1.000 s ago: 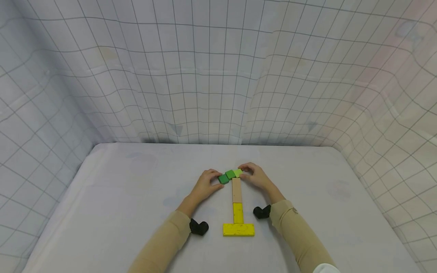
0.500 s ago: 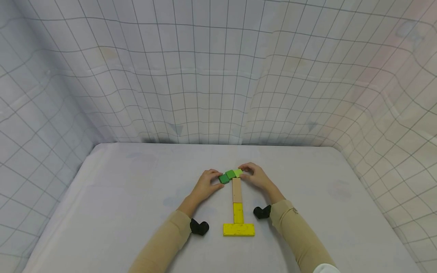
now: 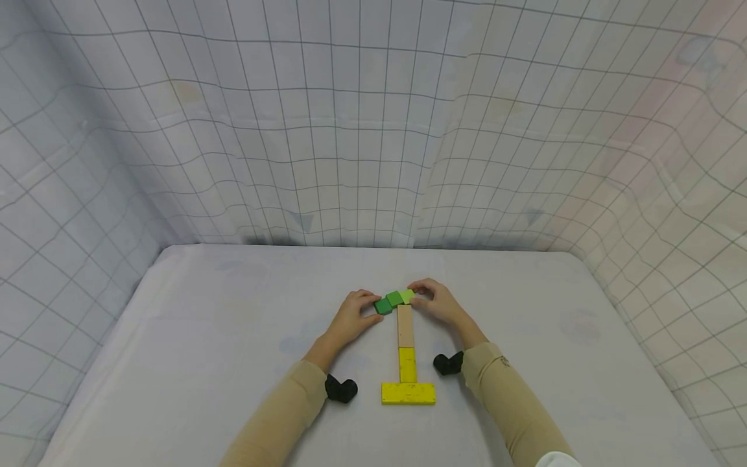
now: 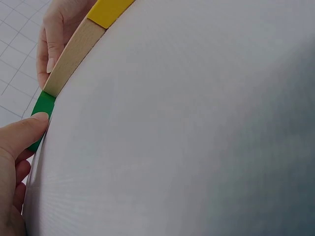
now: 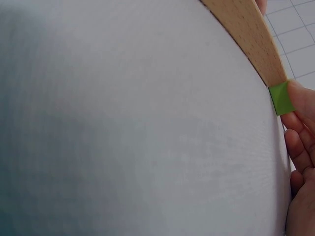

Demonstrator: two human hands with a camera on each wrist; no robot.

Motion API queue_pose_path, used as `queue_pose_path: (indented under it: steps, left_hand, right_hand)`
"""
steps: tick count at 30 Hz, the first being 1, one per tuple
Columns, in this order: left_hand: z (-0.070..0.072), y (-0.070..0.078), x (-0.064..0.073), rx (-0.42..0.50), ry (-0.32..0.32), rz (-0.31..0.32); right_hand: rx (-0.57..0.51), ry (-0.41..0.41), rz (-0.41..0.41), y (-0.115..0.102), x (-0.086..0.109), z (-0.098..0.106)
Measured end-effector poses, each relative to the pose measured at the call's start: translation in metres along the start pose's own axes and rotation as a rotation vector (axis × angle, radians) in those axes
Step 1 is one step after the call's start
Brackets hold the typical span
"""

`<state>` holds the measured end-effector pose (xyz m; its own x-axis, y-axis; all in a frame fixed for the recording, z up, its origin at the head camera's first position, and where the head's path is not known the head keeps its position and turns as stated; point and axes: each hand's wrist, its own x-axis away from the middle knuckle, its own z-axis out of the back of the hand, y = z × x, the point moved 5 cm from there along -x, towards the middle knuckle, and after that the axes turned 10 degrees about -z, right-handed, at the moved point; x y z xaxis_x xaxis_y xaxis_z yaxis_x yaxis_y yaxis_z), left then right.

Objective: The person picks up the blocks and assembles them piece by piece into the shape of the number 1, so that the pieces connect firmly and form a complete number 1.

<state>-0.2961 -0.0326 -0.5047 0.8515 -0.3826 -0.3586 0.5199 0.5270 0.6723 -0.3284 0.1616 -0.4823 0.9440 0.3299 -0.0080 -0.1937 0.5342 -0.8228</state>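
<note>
Three small green blocks make a slanted row at the far end of a wooden column. My left hand (image 3: 352, 316) grips the dark green block (image 3: 382, 306) at the row's left end, its thumb pressing the block's near side in the left wrist view. At the right end, my right hand (image 3: 439, 303) pinches the light green block (image 3: 407, 296) between thumb and fingers. A mid-green block (image 3: 395, 298) sits between those two. Just below the row lies a bare wood block (image 3: 405, 326), and in the right wrist view its end meets the light green block.
Nearer me, an upright yellow block (image 3: 407, 365) continues the column down to a wide yellow block (image 3: 408, 394) lying crosswise. Black wrist mounts (image 3: 341, 389) flank the blocks. The white cloth-covered table (image 3: 204, 363) runs back to a gridded curtain (image 3: 373, 162).
</note>
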Motion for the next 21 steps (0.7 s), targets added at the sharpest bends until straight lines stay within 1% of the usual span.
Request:
queue_pose_path:
  steps: [4,11,14,17,19,21]
  left_hand:
    - [0.000,0.000,0.000,0.002,0.003,0.000]
    - [0.001,0.001,0.000,-0.002,0.002,0.004]
    - [0.002,0.002,-0.001,0.001,-0.004,0.011]
    - [0.004,0.002,-0.001,0.016,0.000,0.016]
    - [0.008,0.001,0.000,0.031,0.017,0.028]
    - [0.014,0.000,0.000,0.051,0.046,0.039]
  right_hand:
    - [0.006,-0.008,0.002,-0.021,0.010,0.003]
    - [0.002,-0.015,0.006,-0.023,0.011,0.004]
    - [0.002,-0.013,0.012,-0.020,0.009,0.003]
    - [-0.010,-0.004,0.009,-0.007,0.001,0.000]
    - [-0.014,-0.003,0.004,0.002,-0.004,-0.001]
    - [-0.041,-0.007,-0.005,0.012,-0.010,-0.002]
